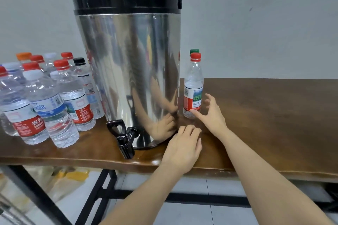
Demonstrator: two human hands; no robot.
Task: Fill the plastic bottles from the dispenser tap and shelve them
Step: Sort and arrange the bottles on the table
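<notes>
Head view: one steel dispenser [128, 71] with one black tap [126, 140] stands mid-frame on the wooden surface [265, 115]. About a dozen plastic bottles [45, 100] crowd the left. Two more stand at its right, the red-capped bottle [193, 87] mostly hiding the green-capped bottle [194, 50]. The right hand [214, 115], fingers spread, touches the red-capped bottle low down with one fingertip. The left hand [182, 144] rests loosely curled on the surface, holding nothing.
</notes>
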